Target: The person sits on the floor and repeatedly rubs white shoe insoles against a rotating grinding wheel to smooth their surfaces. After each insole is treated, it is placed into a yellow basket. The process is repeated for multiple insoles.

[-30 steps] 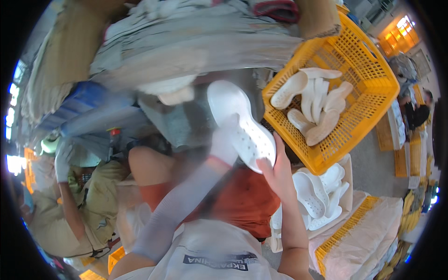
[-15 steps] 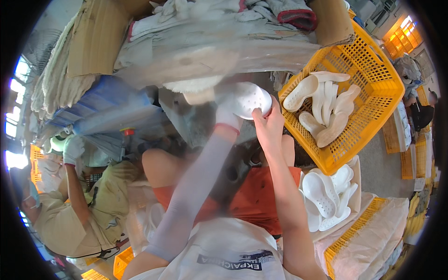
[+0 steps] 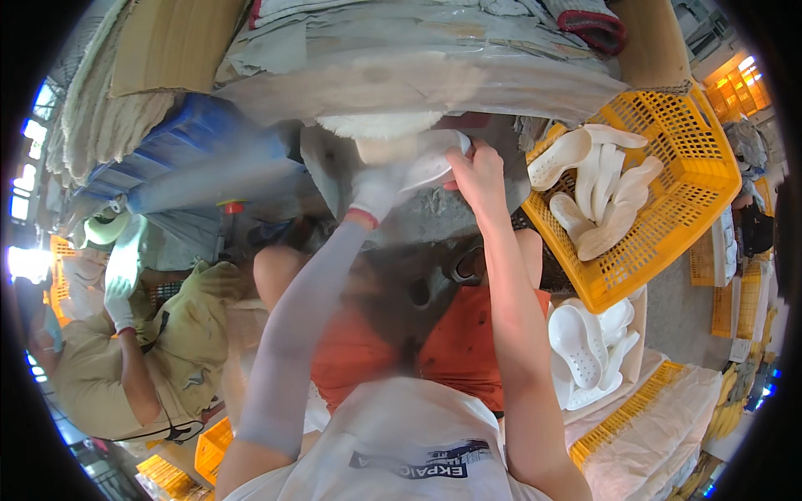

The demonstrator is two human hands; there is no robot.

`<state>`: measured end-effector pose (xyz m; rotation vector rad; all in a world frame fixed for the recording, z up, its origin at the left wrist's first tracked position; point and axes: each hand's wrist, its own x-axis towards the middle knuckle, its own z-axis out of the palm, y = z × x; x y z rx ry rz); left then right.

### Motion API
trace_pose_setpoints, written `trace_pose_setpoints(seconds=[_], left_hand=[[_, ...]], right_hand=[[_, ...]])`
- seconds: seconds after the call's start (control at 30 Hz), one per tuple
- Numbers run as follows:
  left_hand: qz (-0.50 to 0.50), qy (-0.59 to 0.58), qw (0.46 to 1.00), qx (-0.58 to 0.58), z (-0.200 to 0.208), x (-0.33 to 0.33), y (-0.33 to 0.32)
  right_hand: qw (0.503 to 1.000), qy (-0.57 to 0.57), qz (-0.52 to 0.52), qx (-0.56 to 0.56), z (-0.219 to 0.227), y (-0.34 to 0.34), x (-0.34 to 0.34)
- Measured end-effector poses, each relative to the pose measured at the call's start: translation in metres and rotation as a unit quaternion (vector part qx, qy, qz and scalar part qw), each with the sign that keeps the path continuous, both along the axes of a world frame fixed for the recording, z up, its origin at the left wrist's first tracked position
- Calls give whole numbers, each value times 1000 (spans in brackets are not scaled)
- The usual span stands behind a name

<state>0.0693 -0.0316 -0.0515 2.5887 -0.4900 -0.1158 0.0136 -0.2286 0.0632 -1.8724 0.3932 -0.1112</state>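
Observation:
A white clog is held between my two hands, close to a fluffy white buffing wheel under the front of the bench. Whether it touches the wheel I cannot tell. My left hand, in a white glove with a red cuff and a white sleeve above, grips one end; haze and blur soften its fingers. My bare right hand pinches the other end with thumb and fingers. The clog lies tilted, with its side and rim showing.
At right, a yellow plastic basket holds several off-white clogs. Below it, white perforated clogs fill a pale bin. A cardboard box stands above the bench. A seated co-worker's gloved hand is at left, beside a pale green shoe-like piece.
The clog has turned from showing its holed top to showing its side, its body swinging left and up. My left hand has moved left with it. The whole view has shifted slightly.

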Motion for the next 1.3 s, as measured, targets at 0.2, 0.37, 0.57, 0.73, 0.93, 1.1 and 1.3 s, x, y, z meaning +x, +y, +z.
trace_pose_setpoints(seconds=[0.2, 0.37, 0.57, 0.73, 0.93, 1.1, 1.3], left_hand=[[-48, 0, 953, -299, 52, -38, -26], [6, 18, 915, -402, 8, -17, -76], [83, 75, 963, -246, -3, -2, -95], [-66, 10, 997, -27, 2, 14, -24], [-9, 46, 997, 64, 14, 18, 34], [0, 286, 873, -394, 66, -31, 28], [85, 314, 768, -551, 34, -36, -11]], right_hand=[[998, 9, 45, -45, 14, 12, 3], [994, -60, 41, -80, 37, 9, -83], [986, -134, -66, -75, 12, 24, -104], [986, -169, -11, -6, -2, 16, -65], [996, -52, 62, 25, 4, -7, -16], [987, -9, 46, -152, -4, 4, 0], [996, -65, 40, -50, -25, 25, -6]])
